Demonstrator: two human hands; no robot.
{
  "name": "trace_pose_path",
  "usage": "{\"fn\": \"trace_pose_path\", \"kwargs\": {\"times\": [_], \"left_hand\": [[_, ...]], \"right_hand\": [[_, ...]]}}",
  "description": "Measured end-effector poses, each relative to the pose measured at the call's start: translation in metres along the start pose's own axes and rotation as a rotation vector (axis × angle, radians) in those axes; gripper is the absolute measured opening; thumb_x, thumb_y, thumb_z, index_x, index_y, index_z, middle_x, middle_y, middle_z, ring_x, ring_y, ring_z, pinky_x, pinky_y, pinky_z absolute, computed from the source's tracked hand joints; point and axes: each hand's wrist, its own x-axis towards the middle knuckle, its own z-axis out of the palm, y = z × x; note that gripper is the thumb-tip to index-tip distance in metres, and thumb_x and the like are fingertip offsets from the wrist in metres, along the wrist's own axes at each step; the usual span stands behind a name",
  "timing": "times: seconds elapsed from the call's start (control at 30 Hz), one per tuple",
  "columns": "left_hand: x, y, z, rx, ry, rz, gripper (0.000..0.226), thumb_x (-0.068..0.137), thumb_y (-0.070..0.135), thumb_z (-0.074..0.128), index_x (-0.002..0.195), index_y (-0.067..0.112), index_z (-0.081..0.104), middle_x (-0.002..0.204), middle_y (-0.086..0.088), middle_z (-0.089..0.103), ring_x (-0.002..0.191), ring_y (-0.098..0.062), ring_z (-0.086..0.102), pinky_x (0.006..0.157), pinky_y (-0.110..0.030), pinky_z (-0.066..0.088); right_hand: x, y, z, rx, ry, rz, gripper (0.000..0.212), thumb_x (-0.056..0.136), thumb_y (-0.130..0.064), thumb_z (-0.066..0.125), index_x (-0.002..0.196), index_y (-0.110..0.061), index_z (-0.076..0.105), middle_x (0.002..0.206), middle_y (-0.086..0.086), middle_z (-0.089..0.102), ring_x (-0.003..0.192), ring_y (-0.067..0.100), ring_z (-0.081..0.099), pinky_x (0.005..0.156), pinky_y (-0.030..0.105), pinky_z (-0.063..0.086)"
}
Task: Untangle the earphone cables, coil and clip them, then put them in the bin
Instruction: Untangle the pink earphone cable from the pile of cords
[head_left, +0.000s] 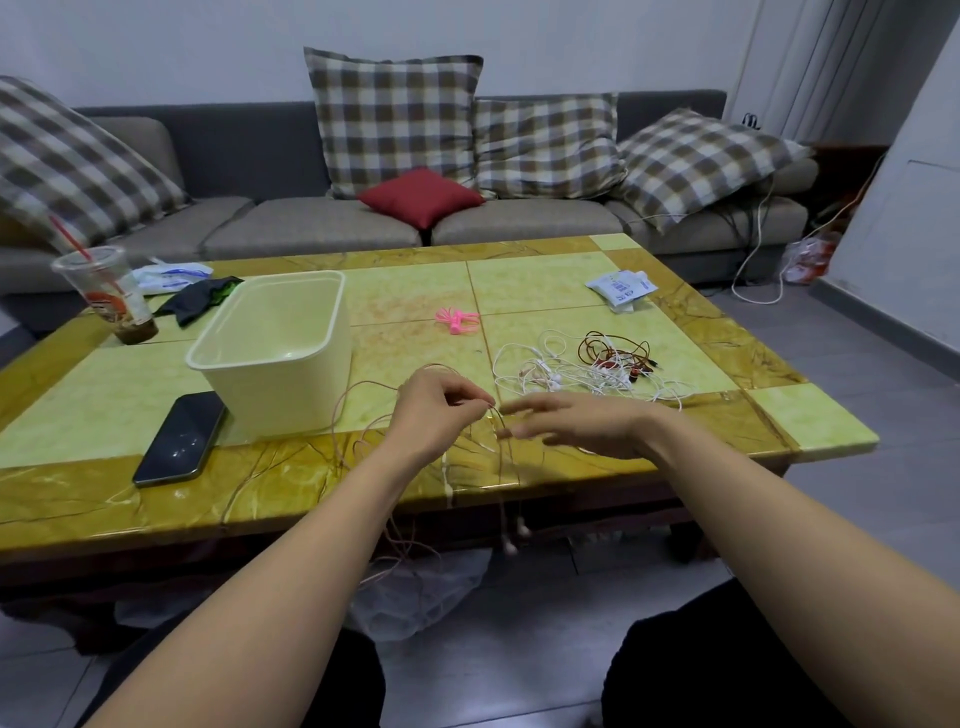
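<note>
Just right of the bin (291, 395), over the near edge of the table (810, 415), the left hand (436, 410) pinched a thin pinkish cable (498, 415) between thumb and fingertips. Loose loops of that cable spread from the pinch back toward the bin's front corner and trailed down past the table edge, where two earbuds (522, 529) hung free below the hands. The right hand (576, 423) was right of the left one, farther from the bin, its fingers stretched out toward the pinched spot and gripping nothing clearly. It was blurred, so I could not tell whether the fingertips touched the cable.

Farther right of the bin, beyond the right hand, a tangle (587, 369) of white and red cables lay on the table. Pink clips (457, 318) lay right of the bin, between it and the tangle, toward the far side. The bin stood upright with nothing visible inside.

A dark phone (179, 439) lay at the bin's near left corner. A cup (111, 296) with a straw stood far left of the bin, a dark cloth (200, 299) just behind it. A white packet (621, 286) lay well right of the bin, at the far side.
</note>
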Motion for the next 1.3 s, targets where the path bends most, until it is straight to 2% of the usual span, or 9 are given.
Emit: {"fn": "trace_pose_path", "kwargs": {"times": [0.13, 0.2, 0.3, 0.5, 0.67, 0.77, 0.87, 1.03, 1.3], "left_hand": [[-0.001, 0.004, 0.007, -0.005, -0.053, 0.071, 0.005, 0.083, 0.018, 0.073, 0.081, 0.014, 0.076, 0.072, 0.007, 0.068, 0.072, -0.005, 0.063, 0.070, -0.027, 0.051], [0.001, 0.002, 0.005, -0.017, -0.036, 0.090, 0.004, 0.083, 0.017, 0.073, 0.080, 0.014, 0.075, 0.074, 0.000, 0.069, 0.071, -0.012, 0.064, 0.071, -0.033, 0.051], [0.002, -0.005, 0.000, 0.017, -0.039, 0.082, 0.002, 0.084, 0.018, 0.071, 0.084, 0.017, 0.073, 0.070, -0.008, 0.062, 0.063, -0.012, 0.052, 0.065, -0.030, 0.044], [0.002, -0.014, -0.008, 0.179, -0.041, -0.044, 0.018, 0.093, 0.025, 0.058, 0.089, 0.018, 0.074, 0.063, 0.005, 0.059, 0.055, -0.009, 0.051, 0.057, -0.026, 0.039], [0.005, -0.015, -0.007, 0.152, 0.071, -0.108, 0.022, 0.086, 0.021, 0.062, 0.108, 0.024, 0.063, 0.105, 0.003, 0.060, 0.097, -0.015, 0.053, 0.081, -0.033, 0.047], [0.003, 0.000, -0.005, 0.002, 0.194, 0.024, 0.007, 0.087, 0.021, 0.060, 0.088, 0.020, 0.067, 0.092, 0.002, 0.066, 0.086, -0.014, 0.057, 0.078, -0.031, 0.047], [-0.006, 0.011, 0.000, -0.202, 0.013, -0.075, 0.033, 0.098, 0.034, 0.046, 0.081, 0.021, 0.071, 0.083, -0.004, 0.073, 0.074, -0.015, 0.060, 0.074, -0.032, 0.045], [-0.007, 0.011, 0.007, -0.426, -0.264, -0.150, 0.047, 0.104, 0.045, 0.026, 0.120, 0.022, 0.063, 0.098, -0.006, 0.075, 0.097, -0.019, 0.069, 0.091, -0.039, 0.042], [-0.011, -0.014, -0.021, -0.323, -0.392, -0.161, 0.030, 0.103, 0.021, 0.044, 0.084, 0.006, 0.062, 0.070, -0.008, 0.065, 0.075, -0.025, 0.064, 0.077, -0.036, 0.055]], "right_hand": [[0.005, -0.007, 0.005, 0.197, -0.001, -0.214, 0.027, 0.101, -0.028, 0.052, 0.118, -0.008, 0.061, 0.085, 0.004, 0.066, 0.085, 0.016, 0.065, 0.101, 0.041, 0.047], [0.004, -0.008, 0.003, 0.195, 0.046, -0.146, 0.028, 0.102, -0.026, 0.049, 0.110, -0.004, 0.063, 0.061, -0.003, 0.045, 0.056, 0.010, 0.046, 0.076, 0.035, 0.056], [0.002, -0.008, -0.001, 0.162, 0.137, -0.093, 0.029, 0.103, -0.025, 0.048, 0.099, -0.005, 0.068, 0.056, -0.005, 0.032, 0.050, 0.008, 0.030, 0.051, 0.021, 0.037], [-0.003, -0.012, -0.007, 0.385, 0.213, -0.100, 0.023, 0.105, -0.017, 0.042, 0.102, -0.004, 0.061, 0.050, -0.003, 0.037, 0.041, 0.006, 0.027, 0.040, 0.018, 0.027], [-0.002, -0.023, 0.000, 0.530, 0.225, -0.076, 0.012, 0.104, -0.011, 0.042, 0.106, -0.005, 0.052, 0.060, 0.007, 0.064, 0.044, 0.011, 0.051, 0.047, 0.025, 0.049], [0.003, -0.032, 0.003, 0.714, 0.213, -0.117, 0.009, 0.105, -0.010, 0.040, 0.101, -0.007, 0.047, 0.074, 0.016, 0.072, 0.056, 0.016, 0.065, 0.058, 0.029, 0.058], [0.011, -0.036, 0.005, 0.763, 0.245, -0.220, 0.011, 0.103, -0.008, 0.043, 0.094, -0.007, 0.050, 0.087, 0.017, 0.074, 0.077, 0.022, 0.072, 0.076, 0.034, 0.061], [0.018, -0.038, 0.008, 0.680, 0.359, -0.347, 0.009, 0.097, -0.007, 0.055, 0.093, -0.005, 0.063, 0.090, 0.007, 0.073, 0.089, 0.014, 0.069, 0.084, 0.025, 0.055], [0.021, -0.020, -0.007, 0.539, 0.696, -0.186, 0.012, 0.093, -0.011, 0.060, 0.086, -0.006, 0.068, 0.087, 0.008, 0.070, 0.084, 0.017, 0.063, 0.075, 0.028, 0.051]]}}
